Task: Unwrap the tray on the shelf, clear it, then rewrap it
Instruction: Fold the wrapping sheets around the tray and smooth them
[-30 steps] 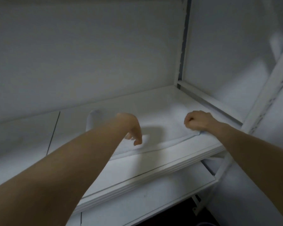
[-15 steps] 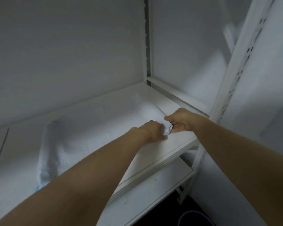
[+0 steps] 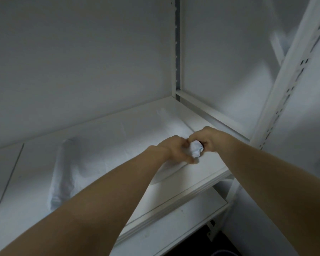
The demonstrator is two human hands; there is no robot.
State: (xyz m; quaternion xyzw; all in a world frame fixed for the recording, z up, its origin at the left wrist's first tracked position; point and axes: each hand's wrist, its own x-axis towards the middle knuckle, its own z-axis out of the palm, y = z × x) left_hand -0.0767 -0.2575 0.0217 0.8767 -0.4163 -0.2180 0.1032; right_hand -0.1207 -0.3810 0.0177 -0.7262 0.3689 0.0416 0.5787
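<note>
- Both hands, well apart a second ago, are now meeting at the right near corner of the wrap (image 3: 107,156), and the wad between them is looking fuller than half a second ago.
- Head view, surface and room: the wrap is lying on a white shelf (image 3: 207,174) inside a dim, white-walled bay. A lower shelf (image 3: 174,230) is jutting out underneath.
- A slotted post (image 3: 288,85) is rising at the right front, and a rear post (image 3: 177,52) is standing in the back corner, with a rail (image 3: 211,115) running between them along the right edge.
- Materials and shapes: the wrap is showing as a thin, pale, crinkled sheet, spreading flat across the shelf and bulging into a rounded fold at its left end (image 3: 61,174).
- The tray is staying hidden under the wrap on the shelf, so its outline is not showing.
- The shelves and posts are looking like smooth painted metal.
- Hands: the left hand (image 3: 175,150) is curling its fingers around the gathered wad (image 3: 195,150) of wrap from the left.
- The right hand (image 3: 210,139) is closing on the same wad from the right, knuckles up, its fingertips meeting those of the left hand above the wad.
- Both bare forearms are reaching in from the bottom of the frame.
</note>
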